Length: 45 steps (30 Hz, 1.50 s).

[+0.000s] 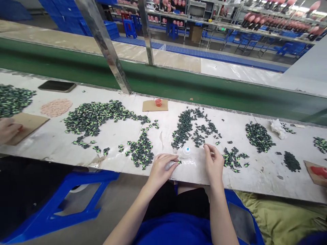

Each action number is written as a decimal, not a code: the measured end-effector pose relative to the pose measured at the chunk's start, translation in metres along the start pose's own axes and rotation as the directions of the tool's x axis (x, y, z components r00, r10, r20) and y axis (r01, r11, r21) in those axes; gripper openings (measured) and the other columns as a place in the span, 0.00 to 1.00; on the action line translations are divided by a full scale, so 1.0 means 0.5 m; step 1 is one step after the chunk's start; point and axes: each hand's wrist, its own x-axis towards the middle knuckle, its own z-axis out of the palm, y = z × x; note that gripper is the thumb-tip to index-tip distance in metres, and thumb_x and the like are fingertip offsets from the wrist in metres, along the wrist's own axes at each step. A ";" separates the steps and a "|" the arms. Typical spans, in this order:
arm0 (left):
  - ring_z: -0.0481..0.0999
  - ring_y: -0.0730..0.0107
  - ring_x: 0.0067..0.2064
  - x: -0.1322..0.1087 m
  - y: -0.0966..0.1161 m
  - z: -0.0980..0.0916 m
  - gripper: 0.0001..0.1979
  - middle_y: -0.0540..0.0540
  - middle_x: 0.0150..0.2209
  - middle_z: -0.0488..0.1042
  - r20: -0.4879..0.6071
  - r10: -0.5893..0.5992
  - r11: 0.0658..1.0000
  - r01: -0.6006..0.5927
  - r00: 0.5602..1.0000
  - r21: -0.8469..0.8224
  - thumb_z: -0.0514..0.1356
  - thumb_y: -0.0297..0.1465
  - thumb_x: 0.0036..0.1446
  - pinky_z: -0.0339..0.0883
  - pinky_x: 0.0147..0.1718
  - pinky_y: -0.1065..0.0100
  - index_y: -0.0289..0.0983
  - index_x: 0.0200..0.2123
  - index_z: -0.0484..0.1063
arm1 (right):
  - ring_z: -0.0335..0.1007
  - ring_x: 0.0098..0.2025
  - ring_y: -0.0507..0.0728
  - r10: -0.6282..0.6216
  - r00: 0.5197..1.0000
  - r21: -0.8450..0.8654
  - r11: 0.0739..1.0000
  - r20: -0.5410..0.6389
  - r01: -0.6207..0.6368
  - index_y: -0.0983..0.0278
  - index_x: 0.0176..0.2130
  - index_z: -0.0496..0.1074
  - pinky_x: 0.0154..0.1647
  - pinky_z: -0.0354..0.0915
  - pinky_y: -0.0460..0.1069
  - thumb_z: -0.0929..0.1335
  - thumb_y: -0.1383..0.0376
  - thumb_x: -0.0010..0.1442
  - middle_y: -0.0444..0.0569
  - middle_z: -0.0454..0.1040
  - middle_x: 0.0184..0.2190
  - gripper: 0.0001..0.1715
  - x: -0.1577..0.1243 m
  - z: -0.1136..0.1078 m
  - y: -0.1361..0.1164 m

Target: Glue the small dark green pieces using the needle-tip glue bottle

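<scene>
My left hand [163,166] rests on the white worktable [114,134] near its front edge, fingers pinched on a small dark-and-green piece [179,162]. My right hand [214,160] is beside it, its fingertips drawn together over the table; what they hold is too small to name. Between the hands stands a small white cap with a blue dot [187,150]. Just beyond lies a heap of small dark green pieces [190,127]. Another heap [140,149] lies left of my left hand, and a smaller scatter [233,158] right of my right hand.
More piles [94,117] [259,136] spread along the table, with a pink pile [56,107], a dark tray [56,86] and a red cup on cardboard [158,102]. Another person's hand [7,129] is at far left. A green conveyor belt [178,86] runs behind. A blue stool [68,200] stands below.
</scene>
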 end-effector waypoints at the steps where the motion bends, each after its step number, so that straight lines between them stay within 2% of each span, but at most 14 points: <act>1: 0.79 0.60 0.42 0.000 0.000 0.000 0.06 0.46 0.35 0.82 -0.001 0.001 1.000 -0.001 1.000 0.001 0.63 0.30 0.55 0.68 0.44 0.58 0.41 0.38 0.76 | 0.72 0.39 0.61 0.001 1.000 -0.063 0.998 -0.020 -0.003 0.64 0.37 0.76 0.41 0.66 0.56 0.65 0.52 0.59 0.54 0.79 0.37 0.19 0.008 -0.003 0.002; 4: 0.79 0.60 0.41 0.000 0.000 0.001 0.06 0.47 0.35 0.82 -0.001 0.006 1.000 -0.006 1.000 0.000 0.63 0.29 0.55 0.67 0.44 0.57 0.41 0.38 0.76 | 0.70 0.38 0.62 -0.034 0.999 -0.183 0.982 0.020 0.037 0.62 0.34 0.78 0.43 0.63 0.57 0.69 0.53 0.54 0.53 0.78 0.35 0.16 0.028 0.010 0.011; 9: 0.78 0.61 0.42 -0.002 0.001 0.000 0.07 0.46 0.37 0.81 0.008 0.037 0.999 -0.037 0.999 0.016 0.63 0.29 0.56 0.66 0.45 0.58 0.41 0.40 0.76 | 0.67 0.35 0.61 -0.116 0.993 -0.262 0.958 0.029 0.119 0.60 0.27 0.77 0.39 0.61 0.55 0.69 0.56 0.52 0.51 0.75 0.28 0.11 0.040 0.044 0.015; 13: 0.75 0.59 0.46 -0.005 0.007 0.001 0.09 0.45 0.39 0.80 0.014 0.091 0.993 -0.092 0.996 0.068 0.63 0.29 0.56 0.63 0.45 0.57 0.41 0.42 0.76 | 0.68 0.35 0.61 -0.111 0.993 -0.251 0.961 0.046 0.119 0.61 0.29 0.76 0.39 0.62 0.54 0.68 0.55 0.55 0.51 0.76 0.29 0.13 0.034 0.026 0.006; 16: 0.74 0.59 0.46 -0.007 0.009 0.007 0.08 0.45 0.40 0.78 -0.018 0.100 0.989 -0.097 0.995 0.107 0.62 0.30 0.57 0.63 0.45 0.58 0.41 0.41 0.76 | 0.69 0.30 0.58 -0.050 0.996 -0.225 0.972 0.071 0.065 0.63 0.36 0.76 0.35 0.64 0.53 0.67 0.55 0.56 0.50 0.75 0.28 0.16 0.023 -0.001 -0.006; 19: 0.73 0.60 0.45 -0.007 0.006 0.013 0.05 0.44 0.39 0.78 -0.050 0.086 0.990 -0.080 0.995 0.113 0.61 0.29 0.58 0.64 0.44 0.58 0.41 0.38 0.77 | 0.70 0.29 0.57 -0.015 0.996 -0.165 0.986 0.085 0.029 0.62 0.40 0.77 0.33 0.65 0.52 0.66 0.53 0.57 0.51 0.77 0.31 0.19 0.007 -0.027 -0.015; 21: 0.74 0.60 0.45 -0.007 0.005 0.014 0.05 0.45 0.38 0.78 -0.047 0.075 0.993 -0.071 0.996 0.090 0.61 0.29 0.58 0.65 0.45 0.58 0.41 0.36 0.77 | 0.72 0.32 0.58 0.021 0.996 -0.082 0.997 0.088 -0.014 0.62 0.36 0.79 0.35 0.67 0.53 0.68 0.51 0.55 0.52 0.79 0.34 0.19 -0.006 -0.042 -0.017; 24: 0.75 0.60 0.44 -0.007 0.012 0.011 0.04 0.46 0.35 0.79 -0.036 0.032 0.999 -0.032 0.999 -0.004 0.61 0.29 0.58 0.67 0.45 0.57 0.41 0.35 0.77 | 0.76 0.35 0.62 0.133 0.988 0.048 0.989 0.079 -0.137 0.62 0.30 0.80 0.39 0.70 0.56 0.73 0.51 0.48 0.52 0.81 0.33 0.17 -0.031 -0.057 -0.018; 27: 0.78 0.62 0.40 -0.011 0.037 0.004 0.05 0.45 0.35 0.79 -0.051 -0.066 0.988 0.058 0.997 -0.145 0.61 0.30 0.58 0.71 0.42 0.61 0.39 0.35 0.77 | 0.78 0.35 0.63 0.203 0.969 0.160 0.961 0.138 -0.225 0.63 0.30 0.80 0.41 0.72 0.57 0.74 0.52 0.47 0.52 0.82 0.31 0.17 -0.064 -0.057 -0.029; 31: 0.79 0.64 0.39 -0.018 0.079 -0.003 0.06 0.44 0.36 0.79 -0.085 -0.176 0.952 0.148 0.981 -0.267 0.61 0.31 0.57 0.74 0.41 0.64 0.38 0.37 0.78 | 0.79 0.34 0.62 0.171 0.961 0.290 0.929 0.219 -0.231 0.64 0.33 0.78 0.35 0.75 0.54 0.72 0.52 0.52 0.52 0.81 0.30 0.17 -0.106 -0.034 -0.064; 37: 0.78 0.64 0.39 -0.021 0.107 -0.013 0.06 0.45 0.35 0.80 -0.125 -0.125 0.957 0.087 0.984 -0.277 0.62 0.28 0.57 0.73 0.40 0.64 0.39 0.37 0.79 | 0.79 0.37 0.59 0.123 0.966 0.330 0.924 0.227 -0.195 0.63 0.34 0.78 0.39 0.76 0.53 0.70 0.56 0.55 0.51 0.81 0.35 0.13 -0.132 0.000 -0.094; 42: 0.77 0.64 0.38 -0.021 0.114 -0.021 0.07 0.44 0.34 0.80 -0.123 -0.107 0.961 0.071 0.987 -0.266 0.61 0.28 0.58 0.73 0.38 0.64 0.40 0.37 0.79 | 0.78 0.29 0.58 0.150 0.951 0.360 0.901 0.270 -0.244 0.63 0.31 0.78 0.31 0.76 0.51 0.72 0.57 0.52 0.49 0.80 0.27 0.12 -0.134 0.008 -0.092; 45: 0.77 0.64 0.37 -0.020 0.116 -0.023 0.07 0.44 0.33 0.80 -0.121 -0.098 0.960 0.062 0.988 -0.273 0.60 0.28 0.59 0.73 0.38 0.64 0.40 0.36 0.79 | 0.78 0.30 0.57 0.143 0.955 0.380 0.894 0.260 -0.238 0.63 0.30 0.79 0.33 0.76 0.51 0.73 0.57 0.51 0.48 0.80 0.27 0.11 -0.134 0.009 -0.090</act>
